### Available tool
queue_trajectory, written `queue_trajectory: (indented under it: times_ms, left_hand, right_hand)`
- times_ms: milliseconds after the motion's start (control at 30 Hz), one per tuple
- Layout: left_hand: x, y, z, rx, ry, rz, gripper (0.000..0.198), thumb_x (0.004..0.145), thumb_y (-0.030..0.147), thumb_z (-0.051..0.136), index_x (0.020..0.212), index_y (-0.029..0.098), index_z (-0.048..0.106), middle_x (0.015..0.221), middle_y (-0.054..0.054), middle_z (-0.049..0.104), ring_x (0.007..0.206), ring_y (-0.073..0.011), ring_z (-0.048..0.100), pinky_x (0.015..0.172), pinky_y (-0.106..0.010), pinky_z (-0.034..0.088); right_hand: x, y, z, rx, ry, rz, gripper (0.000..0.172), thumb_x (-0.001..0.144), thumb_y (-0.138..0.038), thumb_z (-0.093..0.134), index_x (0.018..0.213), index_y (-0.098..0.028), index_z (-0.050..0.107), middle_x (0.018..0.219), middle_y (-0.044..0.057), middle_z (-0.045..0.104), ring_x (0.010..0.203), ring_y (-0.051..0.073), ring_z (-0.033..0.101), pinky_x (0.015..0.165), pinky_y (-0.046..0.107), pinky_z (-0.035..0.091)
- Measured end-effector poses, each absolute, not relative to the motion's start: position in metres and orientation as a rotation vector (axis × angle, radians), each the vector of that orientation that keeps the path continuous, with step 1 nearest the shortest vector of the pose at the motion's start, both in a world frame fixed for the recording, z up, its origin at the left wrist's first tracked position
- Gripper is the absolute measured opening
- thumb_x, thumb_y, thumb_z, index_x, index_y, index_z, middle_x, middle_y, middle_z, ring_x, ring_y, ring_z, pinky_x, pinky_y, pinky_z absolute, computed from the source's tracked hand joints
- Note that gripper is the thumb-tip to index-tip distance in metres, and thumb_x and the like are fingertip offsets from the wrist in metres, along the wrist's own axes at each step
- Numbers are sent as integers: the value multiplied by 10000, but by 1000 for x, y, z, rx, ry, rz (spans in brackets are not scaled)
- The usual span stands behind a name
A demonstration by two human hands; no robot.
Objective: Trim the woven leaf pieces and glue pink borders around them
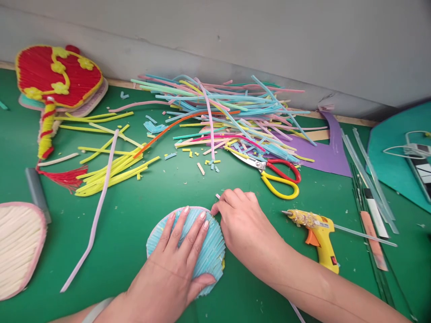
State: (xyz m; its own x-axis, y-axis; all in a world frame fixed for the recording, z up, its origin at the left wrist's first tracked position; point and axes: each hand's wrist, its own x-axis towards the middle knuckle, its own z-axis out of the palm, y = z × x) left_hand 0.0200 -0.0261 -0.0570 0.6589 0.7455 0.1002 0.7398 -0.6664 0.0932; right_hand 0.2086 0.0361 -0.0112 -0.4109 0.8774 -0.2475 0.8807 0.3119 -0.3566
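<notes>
A round fan panel [205, 242] covered with light blue pipe cleaners lies on the green table, a pale pink strip edging its top and left rim. My left hand [178, 255] rests flat on this panel, fingers spread, holding it down. At the panel's upper right edge, my right hand [240, 215] is closed in a pinch on a pale lilac pipe cleaner [218, 196]. Only its short tip shows beyond my fingers; a similar strip comes out below my right forearm. Some yellow bits show at the panel's right edge.
Behind lie a heap of coloured pipe cleaners [215, 107], scissors [281, 177] and yellow pipe cleaners [114, 172]. A glue gun [319, 233] lies to the right, near glue sticks [373, 179]. At left are a red fan [60, 76], a cream panel [20, 249] and a loose lilac strip [101, 202].
</notes>
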Motion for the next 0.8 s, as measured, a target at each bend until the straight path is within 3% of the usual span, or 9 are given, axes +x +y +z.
queue_trajectory:
  times_ms: [533, 800]
  left_hand:
    - [20, -25, -56, 2815, 1270, 211, 797, 903, 745, 456, 1358, 116, 637, 1502, -96, 538, 1418, -423, 382, 1204, -519, 149]
    - [20, -27, -59, 2823, 1268, 191, 801, 923, 739, 419, 1387, 114, 610, 1527, -115, 505, 1482, -416, 277, 1207, -534, 155]
  right_hand:
    - [207, 37, -14, 1708, 2509, -732, 292, 877, 4, 479, 914, -152, 722, 907, 80, 625, 889, 233, 510, 753, 357, 298]
    - [207, 38, -12, 1709, 2493, -753, 292, 884, -3, 477, 920, -157, 723, 906, 75, 621, 880, 227, 507, 753, 353, 296]
